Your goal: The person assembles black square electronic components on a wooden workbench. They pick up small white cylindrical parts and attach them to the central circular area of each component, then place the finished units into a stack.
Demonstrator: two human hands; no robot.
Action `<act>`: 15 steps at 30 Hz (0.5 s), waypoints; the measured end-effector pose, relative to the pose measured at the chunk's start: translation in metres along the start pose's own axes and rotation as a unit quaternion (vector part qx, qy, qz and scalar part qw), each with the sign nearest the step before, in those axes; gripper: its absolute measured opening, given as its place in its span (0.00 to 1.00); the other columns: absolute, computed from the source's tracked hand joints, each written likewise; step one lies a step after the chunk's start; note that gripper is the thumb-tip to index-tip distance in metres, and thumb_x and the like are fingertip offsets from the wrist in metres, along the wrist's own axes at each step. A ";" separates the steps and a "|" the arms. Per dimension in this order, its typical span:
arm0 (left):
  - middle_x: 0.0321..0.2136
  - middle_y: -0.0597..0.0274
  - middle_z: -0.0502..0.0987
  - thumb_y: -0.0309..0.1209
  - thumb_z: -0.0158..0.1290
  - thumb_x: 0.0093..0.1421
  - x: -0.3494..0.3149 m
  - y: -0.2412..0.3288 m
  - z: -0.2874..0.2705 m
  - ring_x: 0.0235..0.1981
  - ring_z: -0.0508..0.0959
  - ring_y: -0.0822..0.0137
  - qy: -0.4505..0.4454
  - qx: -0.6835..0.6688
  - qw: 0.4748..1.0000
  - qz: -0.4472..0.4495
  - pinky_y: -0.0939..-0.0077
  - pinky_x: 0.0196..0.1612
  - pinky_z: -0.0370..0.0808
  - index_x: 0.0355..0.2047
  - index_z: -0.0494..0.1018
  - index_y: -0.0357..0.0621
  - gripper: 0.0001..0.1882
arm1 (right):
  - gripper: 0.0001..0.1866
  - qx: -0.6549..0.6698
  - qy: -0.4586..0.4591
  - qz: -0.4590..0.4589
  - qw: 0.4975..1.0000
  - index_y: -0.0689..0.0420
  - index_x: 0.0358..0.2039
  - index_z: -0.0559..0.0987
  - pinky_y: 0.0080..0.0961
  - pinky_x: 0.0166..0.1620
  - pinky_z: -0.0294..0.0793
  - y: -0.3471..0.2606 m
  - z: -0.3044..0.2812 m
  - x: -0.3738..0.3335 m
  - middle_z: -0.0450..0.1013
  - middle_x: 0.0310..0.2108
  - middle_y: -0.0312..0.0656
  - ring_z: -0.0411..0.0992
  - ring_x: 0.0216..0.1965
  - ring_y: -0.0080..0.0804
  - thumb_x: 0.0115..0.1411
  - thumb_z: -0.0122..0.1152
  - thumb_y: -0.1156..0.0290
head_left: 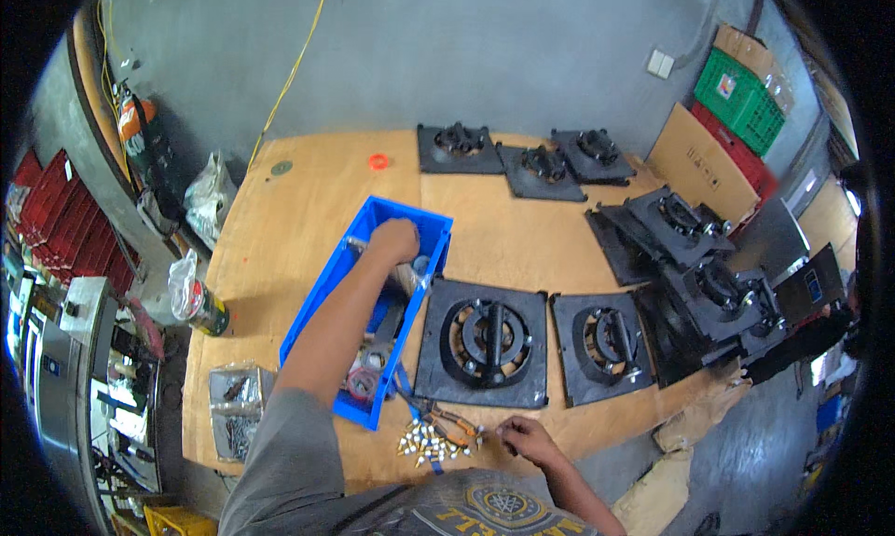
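Observation:
My left hand [398,241] reaches into the far end of a long blue plastic bin [312,318]; its fingers look curled, and whatever they grip is hidden. Rolls of tape [362,381] and other small items lie at the bin's near end. By the table's front edge my right hand [528,441] is closed, fingertips together; anything in them is too small to make out. Just left of it is a pile of small white-and-brass fittings [434,443], with orange-handled pliers [455,428] against it. Two black burner assemblies on square plates, one nearer [482,342] and one further right [601,347], lie beyond the right hand.
More black burner plates [459,148] lie at the back, and several are stacked at the right [685,224]. An orange ring [378,161] lies on the wooden table [322,168]. A jar [209,314] and a parts tray [235,415] sit along the left edge. Green crates [738,98] stand behind cardboard.

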State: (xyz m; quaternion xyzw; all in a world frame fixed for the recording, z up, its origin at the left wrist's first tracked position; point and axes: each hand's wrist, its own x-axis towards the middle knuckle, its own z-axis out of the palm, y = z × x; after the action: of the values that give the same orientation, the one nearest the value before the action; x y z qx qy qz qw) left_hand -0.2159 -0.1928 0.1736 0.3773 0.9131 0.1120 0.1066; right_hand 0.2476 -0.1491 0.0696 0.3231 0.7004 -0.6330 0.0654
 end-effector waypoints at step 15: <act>0.54 0.48 0.71 0.42 0.54 0.55 0.099 -0.024 0.069 0.55 0.72 0.51 -0.349 0.132 0.924 -0.081 0.57 0.59 0.65 0.48 0.76 0.43 0.23 | 0.16 0.123 0.225 0.152 0.955 0.61 0.31 0.80 0.23 0.24 0.65 0.053 -0.025 -0.080 0.73 0.22 0.35 0.66 0.21 0.22 0.60 0.60 0.59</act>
State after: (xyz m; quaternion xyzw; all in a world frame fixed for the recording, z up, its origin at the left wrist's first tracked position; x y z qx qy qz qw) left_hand -0.2813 -0.1297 0.0903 0.3281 0.8519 -0.1570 0.3768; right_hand 0.3464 -0.1556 0.0693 0.5652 0.5567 -0.6075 -0.0390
